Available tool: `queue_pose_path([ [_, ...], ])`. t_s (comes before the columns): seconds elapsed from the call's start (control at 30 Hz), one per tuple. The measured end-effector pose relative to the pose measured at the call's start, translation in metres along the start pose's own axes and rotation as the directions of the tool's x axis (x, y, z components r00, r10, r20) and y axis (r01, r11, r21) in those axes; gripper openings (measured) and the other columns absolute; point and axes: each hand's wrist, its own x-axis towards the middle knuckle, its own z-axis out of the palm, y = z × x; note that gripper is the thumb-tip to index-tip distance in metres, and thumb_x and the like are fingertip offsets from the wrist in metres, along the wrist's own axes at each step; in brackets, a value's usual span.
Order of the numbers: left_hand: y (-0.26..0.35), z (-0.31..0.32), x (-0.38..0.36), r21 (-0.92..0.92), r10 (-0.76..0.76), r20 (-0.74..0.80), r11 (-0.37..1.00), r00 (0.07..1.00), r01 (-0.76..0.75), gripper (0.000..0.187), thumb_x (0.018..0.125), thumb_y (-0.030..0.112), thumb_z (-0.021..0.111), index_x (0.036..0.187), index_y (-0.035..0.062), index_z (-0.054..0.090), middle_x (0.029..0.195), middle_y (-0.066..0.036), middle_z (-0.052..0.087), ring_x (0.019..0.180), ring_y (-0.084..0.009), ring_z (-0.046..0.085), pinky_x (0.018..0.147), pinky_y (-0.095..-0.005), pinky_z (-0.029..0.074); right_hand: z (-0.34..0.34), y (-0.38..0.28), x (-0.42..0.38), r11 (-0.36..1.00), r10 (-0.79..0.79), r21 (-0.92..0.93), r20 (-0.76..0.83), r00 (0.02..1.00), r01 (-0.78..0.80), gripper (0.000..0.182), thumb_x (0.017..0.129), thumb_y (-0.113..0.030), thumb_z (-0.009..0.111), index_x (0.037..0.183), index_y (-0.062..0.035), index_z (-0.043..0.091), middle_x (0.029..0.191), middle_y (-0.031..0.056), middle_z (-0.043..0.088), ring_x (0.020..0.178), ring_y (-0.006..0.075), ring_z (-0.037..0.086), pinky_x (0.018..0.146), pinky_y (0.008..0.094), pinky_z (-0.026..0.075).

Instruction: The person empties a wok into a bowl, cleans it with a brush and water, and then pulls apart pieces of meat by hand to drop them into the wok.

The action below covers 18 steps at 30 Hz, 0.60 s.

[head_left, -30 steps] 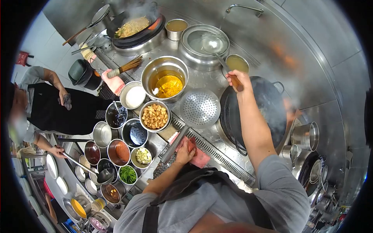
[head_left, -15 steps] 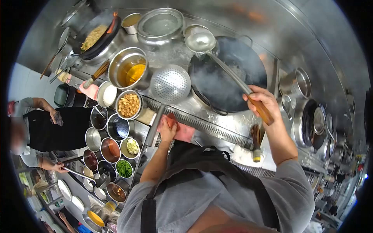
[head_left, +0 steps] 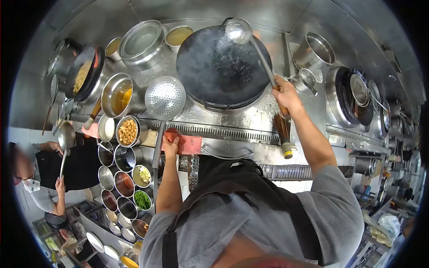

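My right hand [head_left: 287, 94] is closed round the wooden handle of a long ladle [head_left: 263, 58]. The ladle's bowl is tilted over the far right rim of a large black wok [head_left: 201, 67], and clear liquid splashes on the wok's inside just below it. Steam rises from the wok. At the front edge of the stove, my left hand [head_left: 170, 147] is closed on a folded red cloth [head_left: 173, 133], beside a pink cloth [head_left: 191, 145] lying flat. A perforated strainer [head_left: 165, 97] rests left of the wok, its handle reaching past my left hand.
Left stand a pot of yellow oil [head_left: 118, 96], a pot of nuts [head_left: 128, 130] and several seasoning pots. A bamboo brush [head_left: 283, 134] lies right of the wok, near a steel pot [head_left: 315, 51]. A co-worker in a black apron [head_left: 67, 163] holds another ladle [head_left: 66, 136] at far left.
My right hand has swung the ladle from beside the water pot to over the wok, and liquid now splashes inside. The view has shifted. The co-worker's ladle has risen from the pots.
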Motion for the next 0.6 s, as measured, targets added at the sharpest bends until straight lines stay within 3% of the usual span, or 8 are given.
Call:
queue_pose_path([
  [0.07, -0.004, 0.002, -0.002, -0.12, -0.014, -0.041, 0.993, 0.999, 0.009, 0.047, 0.079, 0.009, 0.067, 0.121, -0.0003, 0.047, 0.107, -0.011, 0.059, 0.096, -0.0226, 0.057, 0.087, -0.0329, 0.045, -0.027, 0.026, -0.019, 0.802, -0.261, -0.586, -0.16, 0.952, 0.121, 0.055, 0.077, -0.003, 0.055, 0.131, 0.0003, 0.045, 0.087, 0.0232, 0.062, 0.069, 0.0374, 0.06, 0.068, 0.0424, 0.049],
  [0.1, 0.008, -0.001, -0.007, -0.24, -0.098, -0.032, 0.967, 0.995, 0.088, 0.041, 0.079, 0.008, 0.066, 0.117, 0.0004, 0.049, 0.103, -0.01, 0.06, 0.092, -0.0212, 0.059, 0.083, -0.0321, 0.047, -0.037, 0.038, -0.032, 0.791, -0.288, -0.603, -0.208, 0.935, 0.109, 0.06, 0.075, -0.001, 0.054, 0.134, -0.0031, 0.042, 0.092, 0.0273, 0.059, 0.083, 0.0465, 0.057, 0.078, 0.0478, 0.047],
  [0.17, 0.048, -0.001, -0.021, -0.44, -0.25, 0.024, 0.867, 0.968, 0.235, 0.027, 0.081, 0.007, 0.065, 0.106, 0.0022, 0.055, 0.092, -0.008, 0.062, 0.079, -0.0175, 0.061, 0.069, -0.0297, 0.05, -0.05, 0.07, -0.063, 0.766, -0.24, -0.643, -0.259, 0.936, 0.019, 0.062, 0.075, 0.0, 0.053, 0.135, -0.003, 0.04, 0.095, 0.0273, 0.059, 0.083, 0.0467, 0.057, 0.078, 0.0489, 0.046],
  [0.27, 0.093, 0.011, -0.03, -0.496, -0.288, 0.117, 0.812, 0.951, 0.307, 0.028, 0.084, 0.011, 0.065, 0.109, 0.0022, 0.055, 0.09, -0.007, 0.063, 0.077, -0.0179, 0.062, 0.064, -0.0305, 0.051, -0.053, 0.121, -0.116, 0.74, -0.177, -0.667, -0.314, 0.933, -0.084, 0.064, 0.074, 0.002, 0.053, 0.136, -0.0032, 0.038, 0.097, 0.0265, 0.057, 0.08, 0.0458, 0.058, 0.076, 0.0501, 0.047],
  [0.33, 0.1, 0.024, -0.017, -0.459, -0.293, 0.145, 0.826, 0.945, 0.327, 0.028, 0.088, 0.019, 0.063, 0.11, 0.0027, 0.055, 0.092, -0.007, 0.062, 0.076, -0.0166, 0.062, 0.062, -0.0296, 0.052, -0.047, 0.158, -0.151, 0.749, -0.156, -0.654, -0.324, 0.933, -0.102, 0.065, 0.074, 0.003, 0.053, 0.137, -0.0037, 0.036, 0.097, 0.0257, 0.056, 0.077, 0.0448, 0.058, 0.075, 0.0503, 0.047],
  [0.4, 0.144, 0.046, -0.013, -0.455, -0.415, 0.216, 0.758, 0.884, 0.467, 0.032, 0.092, 0.028, 0.058, 0.112, 0.003, 0.055, 0.095, -0.007, 0.061, 0.073, -0.0159, 0.062, 0.063, -0.0285, 0.053, -0.038, 0.198, -0.181, 0.693, -0.101, -0.709, -0.273, 0.957, -0.129, 0.067, 0.075, 0.004, 0.053, 0.139, -0.006, 0.035, 0.092, 0.0234, 0.055, 0.073, 0.0417, 0.059, 0.068, 0.0485, 0.05],
  [0.43, 0.155, 0.06, -0.009, -0.457, -0.357, 0.262, 0.772, 0.896, 0.441, 0.035, 0.094, 0.035, 0.053, 0.109, 0.0041, 0.056, 0.099, -0.007, 0.06, 0.073, -0.015, 0.061, 0.061, -0.0277, 0.053, -0.031, 0.215, -0.196, 0.676, -0.096, -0.723, -0.276, 0.956, -0.141, 0.069, 0.073, 0.003, 0.054, 0.139, -0.0072, 0.035, 0.093, 0.0215, 0.054, 0.073, 0.0397, 0.06, 0.065, 0.0468, 0.052],
  [0.6, 0.228, 0.121, -0.014, -0.324, -0.376, 0.373, 0.804, 0.849, 0.498, 0.035, 0.098, 0.036, 0.042, 0.107, 0.0033, 0.049, 0.099, -0.014, 0.061, 0.065, -0.0238, 0.064, 0.053, -0.0317, 0.053, -0.005, 0.25, -0.24, 0.704, -0.067, -0.688, -0.311, 0.948, -0.176, 0.058, 0.078, 0.002, 0.054, 0.134, -0.0107, 0.044, 0.098, 0.0178, 0.055, 0.083, 0.0364, 0.061, 0.07, 0.0432, 0.053],
])
